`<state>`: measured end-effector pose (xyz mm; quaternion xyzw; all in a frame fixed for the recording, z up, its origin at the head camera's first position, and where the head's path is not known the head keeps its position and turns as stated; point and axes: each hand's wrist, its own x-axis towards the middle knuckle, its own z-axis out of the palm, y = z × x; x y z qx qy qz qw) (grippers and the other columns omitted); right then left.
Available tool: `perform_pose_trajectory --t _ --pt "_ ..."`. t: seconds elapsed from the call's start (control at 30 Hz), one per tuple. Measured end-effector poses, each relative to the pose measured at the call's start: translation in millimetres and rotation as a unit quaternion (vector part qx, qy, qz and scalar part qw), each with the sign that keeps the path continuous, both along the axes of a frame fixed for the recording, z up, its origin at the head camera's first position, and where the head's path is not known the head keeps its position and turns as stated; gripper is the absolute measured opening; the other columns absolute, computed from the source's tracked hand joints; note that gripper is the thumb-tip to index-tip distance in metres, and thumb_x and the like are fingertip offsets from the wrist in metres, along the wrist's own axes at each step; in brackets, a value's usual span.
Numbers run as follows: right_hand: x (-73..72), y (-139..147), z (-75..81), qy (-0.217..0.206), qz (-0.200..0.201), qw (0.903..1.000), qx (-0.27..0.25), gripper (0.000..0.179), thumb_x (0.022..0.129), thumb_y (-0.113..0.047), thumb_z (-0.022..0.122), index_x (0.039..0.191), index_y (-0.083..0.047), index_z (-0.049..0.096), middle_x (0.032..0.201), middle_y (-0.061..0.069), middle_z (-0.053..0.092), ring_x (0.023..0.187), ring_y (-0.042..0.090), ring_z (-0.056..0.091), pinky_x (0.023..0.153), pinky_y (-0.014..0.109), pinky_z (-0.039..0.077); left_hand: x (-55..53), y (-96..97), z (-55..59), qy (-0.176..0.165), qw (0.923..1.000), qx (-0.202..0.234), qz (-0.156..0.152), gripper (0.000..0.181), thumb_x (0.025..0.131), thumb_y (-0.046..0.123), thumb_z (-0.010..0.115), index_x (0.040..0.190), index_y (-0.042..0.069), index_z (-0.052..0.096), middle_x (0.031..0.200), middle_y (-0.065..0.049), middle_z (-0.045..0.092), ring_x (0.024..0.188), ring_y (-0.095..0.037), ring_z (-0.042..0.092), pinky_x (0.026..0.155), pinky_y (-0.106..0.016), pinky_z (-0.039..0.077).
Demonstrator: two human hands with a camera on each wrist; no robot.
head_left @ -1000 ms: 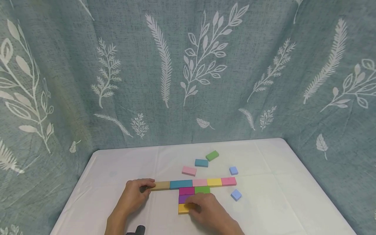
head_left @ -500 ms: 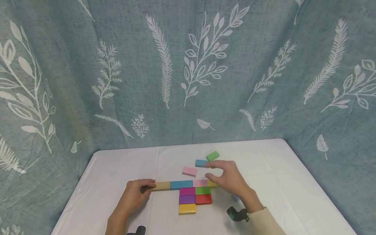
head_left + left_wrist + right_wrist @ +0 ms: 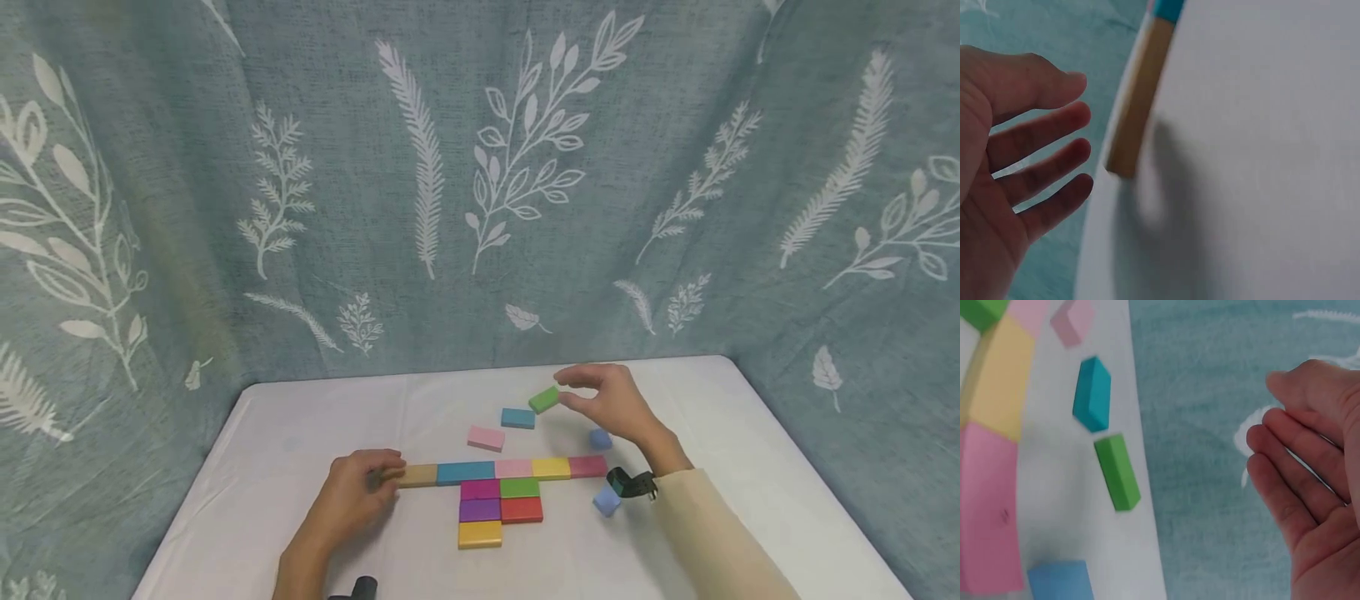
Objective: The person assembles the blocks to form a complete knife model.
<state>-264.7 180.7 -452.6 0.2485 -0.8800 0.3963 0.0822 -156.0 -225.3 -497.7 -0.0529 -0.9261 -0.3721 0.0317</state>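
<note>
A row of flat blocks lies across the white table: a tan block [image 3: 422, 476] at the left end, then teal [image 3: 466, 473], pale pink [image 3: 513, 470], yellow [image 3: 551, 468] and darker pink [image 3: 588, 467]. Beneath it sit magenta [image 3: 480, 490], green [image 3: 520, 488], purple [image 3: 480, 510], red [image 3: 522, 509] and golden [image 3: 480, 534] blocks. My left hand [image 3: 354, 497] is at the tan block's end; the left wrist view shows its fingers loose, holding nothing. My right hand [image 3: 617, 408] has thumb and fingers spread beside a loose green block [image 3: 543, 401], not gripping it.
Loose teal [image 3: 518, 418] and pink [image 3: 486, 438] blocks lie behind the row. Two small blue blocks [image 3: 601, 439] [image 3: 607, 502] lie at its right. A patterned curtain [image 3: 480, 183] surrounds the table [image 3: 300, 425].
My right hand left the red block, which now shows fully, and moved back and right to the loose green block. The left hand stayed near the tan block's end.
</note>
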Motion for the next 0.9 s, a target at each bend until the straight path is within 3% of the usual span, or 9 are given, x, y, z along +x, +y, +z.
perform_pose_trajectory --t 0.1,0.2,0.3,0.47,0.6,0.73,0.9 --pt "-10.5 5 -2.7 -0.028 -0.004 0.9995 -0.015 0.027 0.096 -0.015 0.085 0.123 -0.010 0.082 0.126 0.009 0.082 0.118 0.035 0.079 0.103 0.061 0.064 2.8 12.9 10.8 0.005 0.9995 -0.007 -0.031 0.021 0.091 0.002 0.085 0.109 0.012 0.085 0.128 -0.007 0.080 0.131 -0.037 0.070 0.117 -0.062 0.055" --pt "-19.9 9 -6.3 -0.054 -0.007 0.9983 -0.023 0.029 0.097 -0.016 0.083 0.125 -0.009 0.081 0.128 0.011 0.081 0.121 0.037 0.077 0.105 0.060 0.064 6.7 27.5 18.1 0.015 0.9957 -0.031 -0.086 0.022 0.090 0.006 0.087 0.112 0.011 0.085 0.129 -0.005 0.079 0.131 -0.034 0.069 0.117 -0.060 0.055" --pt "-29.0 11 -12.7 -0.068 -0.013 0.9973 -0.025 0.029 0.097 -0.016 0.083 0.125 -0.008 0.081 0.127 0.012 0.081 0.122 0.036 0.077 0.104 0.056 0.065 12.0 40.6 22.2 0.016 0.9853 -0.058 -0.160 0.025 0.092 0.011 0.087 0.116 0.009 0.083 0.130 -0.006 0.079 0.134 -0.034 0.068 0.117 -0.062 0.054" --pt "-41.9 12 -27.4 -0.086 -0.008 0.9955 -0.040 0.031 0.097 -0.010 0.081 0.127 -0.001 0.079 0.126 0.018 0.081 0.120 0.036 0.078 0.103 0.051 0.066 19.0 57.7 21.1 -0.006 0.9668 -0.103 -0.234 0.026 0.092 0.018 0.085 0.118 0.014 0.084 0.137 -0.002 0.076 0.140 -0.034 0.063 0.118 -0.062 0.054" --pt "-49.8 8 -37.6 -0.104 0.004 0.9933 -0.051 0.033 0.097 -0.008 0.080 0.128 0.003 0.077 0.125 0.018 0.081 0.120 0.036 0.078 0.105 0.048 0.065 21.5 66.3 15.7 -0.020 0.9582 -0.125 -0.256 0.026 0.089 0.019 0.088 0.114 0.017 0.085 0.140 -0.001 0.076 0.141 -0.033 0.063 0.119 -0.061 0.053" --pt "-53.6 9 -44.3 -0.112 0.002 0.9923 -0.052 0.033 0.097 -0.009 0.080 0.127 0.003 0.077 0.124 0.018 0.081 0.119 0.036 0.078 0.106 0.049 0.065 23.0 74.5 11.2 -0.051 0.9556 -0.139 -0.255 0.028 0.089 0.025 0.089 0.116 0.023 0.086 0.142 0.004 0.074 0.144 -0.031 0.061 0.120 -0.058 0.054" --pt "-57.1 10 -51.7 -0.112 -0.006 0.9927 -0.045 0.032 0.096 -0.010 0.081 0.127 -0.001 0.078 0.124 0.016 0.081 0.120 0.035 0.078 0.106 0.048 0.065 23.0 81.9 7.5 -0.055 0.9538 -0.158 -0.250 0.028 0.089 0.023 0.089 0.116 0.024 0.086 0.142 0.006 0.074 0.146 -0.029 0.060 0.120 -0.054 0.055"
